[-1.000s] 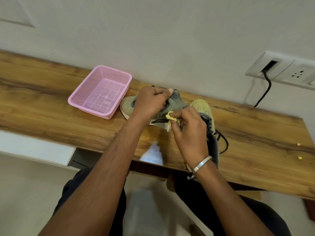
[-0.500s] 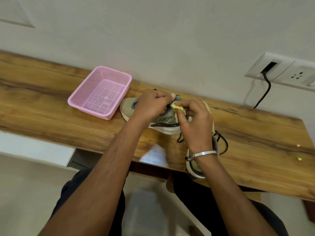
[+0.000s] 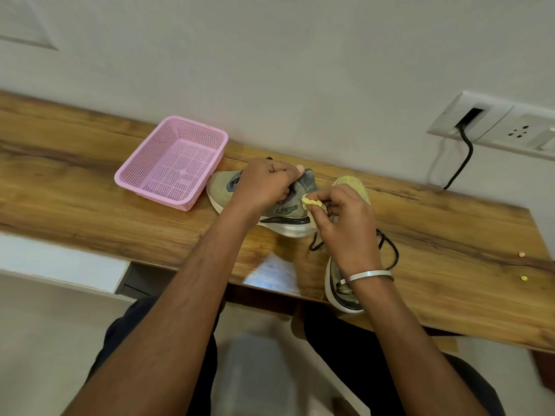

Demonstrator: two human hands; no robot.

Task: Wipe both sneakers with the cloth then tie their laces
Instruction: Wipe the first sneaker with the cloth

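In the head view we see a wooden desk (image 3: 90,187) set against a white wall. Near the desk's back edge, left of the middle, sits a pink basket (image 3: 172,162) of perforated plastic; we see nothing inside it, only its mesh floor.

Just right of the basket, one sneaker (image 3: 282,210) stands on its sole across the desk, its toe pointing at the basket and nearly touching it. Our left hand (image 3: 264,184) grips this sneaker from above, fingers curled over the collar and thumb lying along its top edge. Our right hand (image 3: 345,223) pinches a small yellow cloth (image 3: 313,202) between thumb and fingertips and presses it against the sneaker's heel side, just beside the printed logo. A silver bangle (image 3: 371,276) circles the right wrist.

The second sneaker (image 3: 342,291) lies lengthwise, its heel at the desk's front edge and its yellow-green toe showing beyond the right hand, toward the back edge; most of it is hidden under that hand and forearm. Its black laces (image 3: 390,250) lie loose on the desk to the right.

Near the desk's right edge we see two small scraps (image 3: 523,277). On the wall above the back right corner sits a socket panel (image 3: 492,124) with a black cable (image 3: 464,157) hanging from it.
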